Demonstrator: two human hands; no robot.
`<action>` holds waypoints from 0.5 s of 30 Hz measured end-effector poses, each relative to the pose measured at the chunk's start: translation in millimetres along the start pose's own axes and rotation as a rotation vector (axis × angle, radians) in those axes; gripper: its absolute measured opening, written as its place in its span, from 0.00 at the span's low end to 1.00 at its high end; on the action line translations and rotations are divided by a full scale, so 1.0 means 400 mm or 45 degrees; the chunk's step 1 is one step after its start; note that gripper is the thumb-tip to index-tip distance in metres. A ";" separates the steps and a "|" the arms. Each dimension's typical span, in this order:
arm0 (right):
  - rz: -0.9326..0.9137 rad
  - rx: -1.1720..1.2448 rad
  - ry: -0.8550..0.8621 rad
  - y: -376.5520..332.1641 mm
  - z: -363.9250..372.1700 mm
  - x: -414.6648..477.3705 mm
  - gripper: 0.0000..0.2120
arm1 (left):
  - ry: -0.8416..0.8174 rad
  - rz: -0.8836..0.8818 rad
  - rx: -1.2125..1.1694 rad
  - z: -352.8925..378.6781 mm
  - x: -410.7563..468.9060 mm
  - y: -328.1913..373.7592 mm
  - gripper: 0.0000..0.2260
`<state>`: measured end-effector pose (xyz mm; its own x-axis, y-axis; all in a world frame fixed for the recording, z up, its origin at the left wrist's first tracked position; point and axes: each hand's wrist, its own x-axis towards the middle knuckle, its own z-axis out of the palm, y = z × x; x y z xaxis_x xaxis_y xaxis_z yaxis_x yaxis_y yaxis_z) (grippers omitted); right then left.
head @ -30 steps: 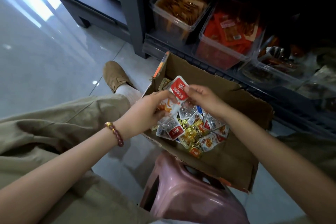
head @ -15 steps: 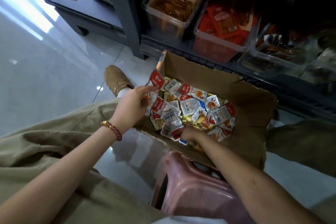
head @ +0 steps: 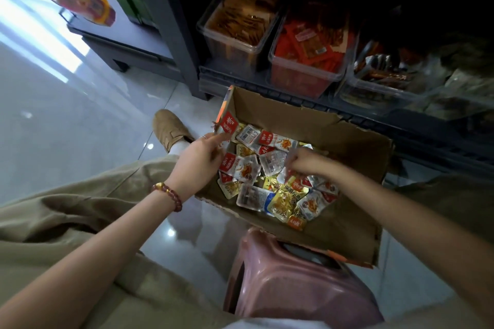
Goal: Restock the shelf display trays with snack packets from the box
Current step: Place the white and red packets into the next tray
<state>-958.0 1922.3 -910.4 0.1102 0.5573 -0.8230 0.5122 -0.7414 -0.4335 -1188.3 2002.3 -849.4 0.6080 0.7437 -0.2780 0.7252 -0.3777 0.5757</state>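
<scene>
My left grip (head: 199,160) is pinching a red packet (head: 228,123) at the box (head: 307,115) edge — my right grip (head: 304,161) is reaching into the packet pile (head: 278,197) inside, too blurry to tell if it is holding one.

Left hand (head: 199,157) gripping red packets (head: 228,122), right hand (head: 307,161) blurred among loose packets (head: 267,196) in cardboard box (head: 294,119)

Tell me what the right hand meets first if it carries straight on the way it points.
Probably the clear-fronted packet lying in the box, just beyond the right hand. Its fingers aim down-left, but blur leaves depth uncertain.
</scene>
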 end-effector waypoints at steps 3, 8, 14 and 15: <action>-0.055 0.345 -0.301 -0.052 -0.089 -0.098 0.12 | -0.077 0.043 -0.047 -0.011 -0.014 0.042 0.25; -0.194 0.973 -0.590 -0.143 -0.180 -0.275 0.20 | -0.224 0.305 -0.038 -0.031 -0.017 0.115 0.41; -0.313 1.442 -0.511 -0.184 -0.242 -0.424 0.09 | 0.216 0.476 -0.408 -0.064 -0.001 0.264 0.20; -0.326 1.484 -0.510 -0.188 -0.249 -0.442 0.10 | 0.289 0.517 -0.434 -0.073 0.005 0.288 0.18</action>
<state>-931.0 1916.8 -695.8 -0.2512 0.7328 -0.6324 -0.5967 -0.6316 -0.4950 -1113.1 1976.3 -761.3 0.7042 0.6901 0.1670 0.2804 -0.4863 0.8276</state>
